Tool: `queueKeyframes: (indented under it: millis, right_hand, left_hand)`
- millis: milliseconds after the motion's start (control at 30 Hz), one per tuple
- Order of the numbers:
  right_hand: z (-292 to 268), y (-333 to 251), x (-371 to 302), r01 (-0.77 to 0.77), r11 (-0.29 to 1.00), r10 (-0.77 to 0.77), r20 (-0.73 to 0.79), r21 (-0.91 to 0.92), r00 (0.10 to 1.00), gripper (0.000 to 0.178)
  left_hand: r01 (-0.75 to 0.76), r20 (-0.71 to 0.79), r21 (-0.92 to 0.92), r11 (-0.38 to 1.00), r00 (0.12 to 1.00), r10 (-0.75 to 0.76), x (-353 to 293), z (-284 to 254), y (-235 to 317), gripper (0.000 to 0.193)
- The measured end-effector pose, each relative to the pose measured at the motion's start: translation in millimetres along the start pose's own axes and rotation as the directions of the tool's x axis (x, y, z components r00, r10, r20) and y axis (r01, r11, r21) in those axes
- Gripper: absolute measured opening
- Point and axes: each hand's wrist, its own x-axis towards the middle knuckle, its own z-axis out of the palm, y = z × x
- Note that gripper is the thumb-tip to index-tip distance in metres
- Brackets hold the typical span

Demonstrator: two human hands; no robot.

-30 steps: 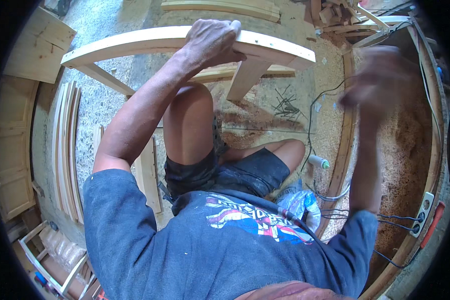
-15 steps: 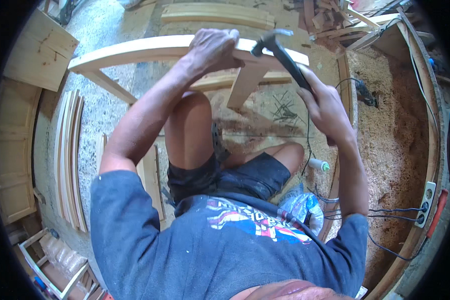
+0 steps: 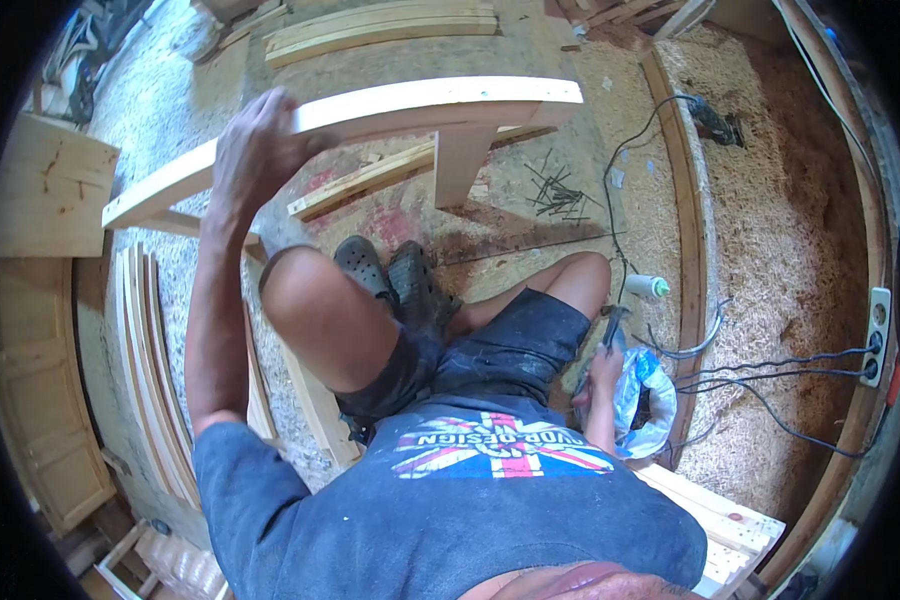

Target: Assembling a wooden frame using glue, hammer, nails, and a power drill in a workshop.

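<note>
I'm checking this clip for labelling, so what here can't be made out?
- Head view: the right hand shows beside the thigh with a hammer; its grip is too small to judge.
- Contents of the plastic bag: hidden in its folds.
- Left hand on the wooden frame: its palm is hidden.

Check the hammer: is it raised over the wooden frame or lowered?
Lowered. The right hand holds the hammer down beside the thigh, near the plastic bag, well clear of the wooden frame gripped by the left hand.
</note>
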Motion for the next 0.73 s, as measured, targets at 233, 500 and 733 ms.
queueKeyframes:
  millis: [233,500,733]
  right_hand:
    - [-100,-205,97,-0.326,0.511,0.143,0.296,0.796,0.945,0.015]
    - [-145,-366,116,-0.283,0.492,-0.405,0.504,0.824,0.763,0.039]
    - [-96,-236,82,-0.231,0.731,-0.007,0.345,0.642,0.938,0.045]
  left_hand:
    - [-0.04,0.026,0.202,0.979,0.999,0.036,-19,-7,-2,0.059]
    - [-0.051,-0.01,0.155,0.987,0.999,0.053,-18,0,-6,0.057]
    - [-0.048,-0.013,-0.004,0.999,0.999,0.048,-27,-15,-16,0.056]
